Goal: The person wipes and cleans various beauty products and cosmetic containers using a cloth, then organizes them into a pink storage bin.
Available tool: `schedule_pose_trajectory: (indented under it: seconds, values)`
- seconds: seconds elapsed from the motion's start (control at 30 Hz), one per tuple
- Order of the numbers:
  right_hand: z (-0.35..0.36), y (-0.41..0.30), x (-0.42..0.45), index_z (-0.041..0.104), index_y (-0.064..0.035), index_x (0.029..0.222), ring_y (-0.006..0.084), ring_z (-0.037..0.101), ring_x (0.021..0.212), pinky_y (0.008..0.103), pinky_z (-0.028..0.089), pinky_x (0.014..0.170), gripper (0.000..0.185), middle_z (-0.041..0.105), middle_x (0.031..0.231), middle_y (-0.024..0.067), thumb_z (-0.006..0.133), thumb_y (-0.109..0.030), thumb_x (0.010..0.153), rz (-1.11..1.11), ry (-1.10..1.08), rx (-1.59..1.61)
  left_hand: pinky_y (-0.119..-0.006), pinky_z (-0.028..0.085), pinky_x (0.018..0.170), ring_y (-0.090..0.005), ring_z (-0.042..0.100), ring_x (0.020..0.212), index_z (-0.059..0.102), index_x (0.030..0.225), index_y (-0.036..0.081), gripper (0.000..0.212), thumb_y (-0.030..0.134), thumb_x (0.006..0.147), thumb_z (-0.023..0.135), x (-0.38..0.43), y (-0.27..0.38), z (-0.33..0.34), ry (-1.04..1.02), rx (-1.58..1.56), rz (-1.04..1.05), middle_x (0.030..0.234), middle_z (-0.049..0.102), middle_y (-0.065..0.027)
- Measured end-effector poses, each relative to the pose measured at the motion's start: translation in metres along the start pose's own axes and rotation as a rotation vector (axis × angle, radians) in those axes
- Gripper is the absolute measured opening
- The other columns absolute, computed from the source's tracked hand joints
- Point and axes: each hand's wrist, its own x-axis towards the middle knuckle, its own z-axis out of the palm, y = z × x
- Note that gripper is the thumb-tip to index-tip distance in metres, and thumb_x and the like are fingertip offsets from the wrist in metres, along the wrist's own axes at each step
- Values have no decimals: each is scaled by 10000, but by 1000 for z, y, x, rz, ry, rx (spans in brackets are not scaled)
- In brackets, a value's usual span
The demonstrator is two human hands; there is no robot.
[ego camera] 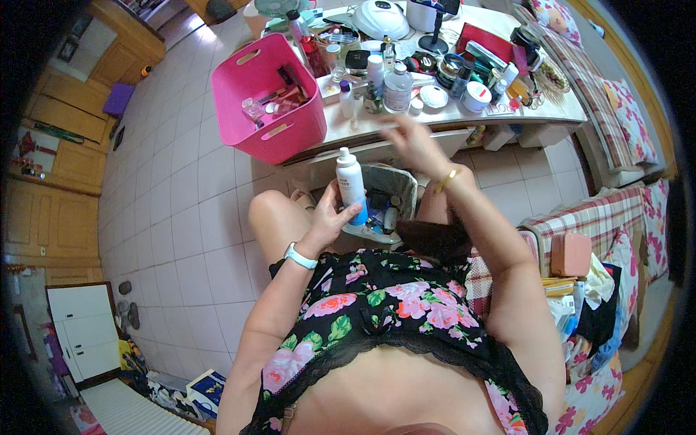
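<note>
My left hand [325, 218] grips the lower part of a white and blue spray bottle [350, 182], held upright between my knees. Its white nozzle shows no cap. My right hand [409, 142], blurred, is raised near the table's front edge, to the right of the bottle; nothing shows plainly in its fingers. Below both hands is a lined bin [406, 187] with bottles and packs inside. A pink plastic basket [266, 109] with cosmetics in it rests at the table edge on the left. A clear bottle [398, 89] and a small purple-capped bottle [346, 100] stand on the table just beyond.
The white table [560, 106] bears several jars, bottles, a white nail lamp [380, 20] and a phone stand [433, 43]. At the right, a pink case [571, 254] and small boxes lie on the sofa. An open drawer [451, 144] juts out under the tabletop.
</note>
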Motion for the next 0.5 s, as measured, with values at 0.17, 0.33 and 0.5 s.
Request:
schedule_pose_trajectory:
  seconds: [0.17, 0.33, 0.5]
  values:
    - [-39, 116, 51, 613, -72, 1194, 382, 632, 1043, 464, 518, 900, 357, 601, 1218, 177, 658, -146, 848, -68, 147, -497, -344, 352, 1102, -205, 478, 1291, 353, 1451, -7, 684, 160, 900, 723, -1, 2, 4, 104, 204, 87, 1372, 518, -129]
    - [-31, 130, 63, 624, -92, 1185, 389, 641, 1023, 482, 527, 886, 353, 605, 1203, 172, 637, -105, 832, -39, 16, -609, -345, 329, 1122, -218, 438, 1345, 308, 1489, -17, 730, 153, 906, 713, -7, 6, 7, 159, 304, 121, 1431, 480, -157]
    - [-26, 138, 67, 599, -107, 1146, 399, 644, 923, 482, 544, 799, 325, 584, 1089, 173, 671, -111, 829, -44, 37, -675, -345, 331, 1121, -219, 445, 1336, 303, 1489, -25, 727, 150, 910, 706, -2, 2, 4, 161, 286, 101, 1427, 484, -159]
